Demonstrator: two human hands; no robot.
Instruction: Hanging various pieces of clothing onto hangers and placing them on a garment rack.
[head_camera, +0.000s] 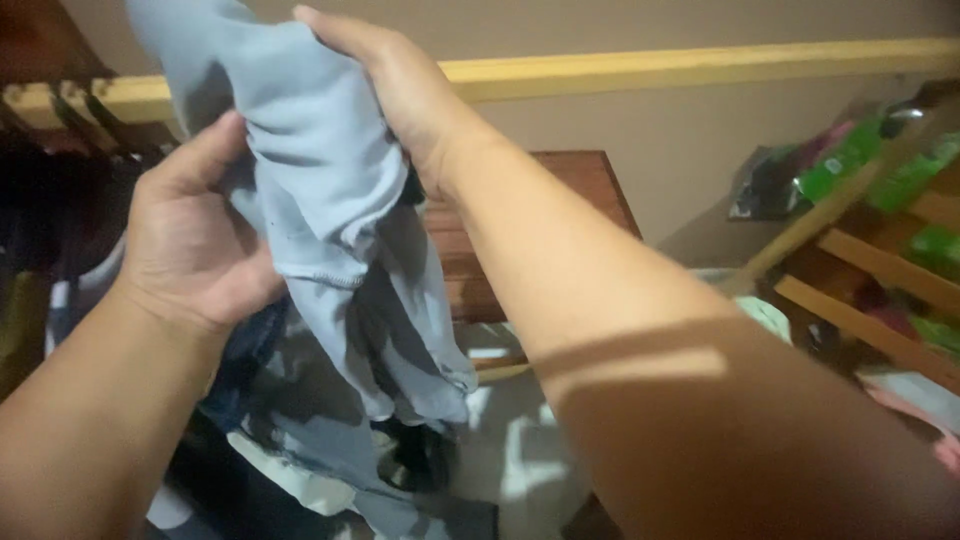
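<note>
Both hands hold up a soft, light-looking pale grey-blue cloth garment (320, 190) at centre: left hand (195, 240) fingers closed on its left edge, right hand (400, 90) clasping the bunched top, likely the surest hold.

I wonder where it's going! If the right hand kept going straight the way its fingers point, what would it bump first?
Probably the wall with its yellow rail, past the grey garment; depth is unclear.

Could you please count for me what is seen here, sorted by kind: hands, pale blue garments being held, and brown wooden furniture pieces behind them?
Hands: 2, left hand and right hand
Pale blue garment, held by both: 1
Brown wooden furniture piece: 1
Total: 4
</note>
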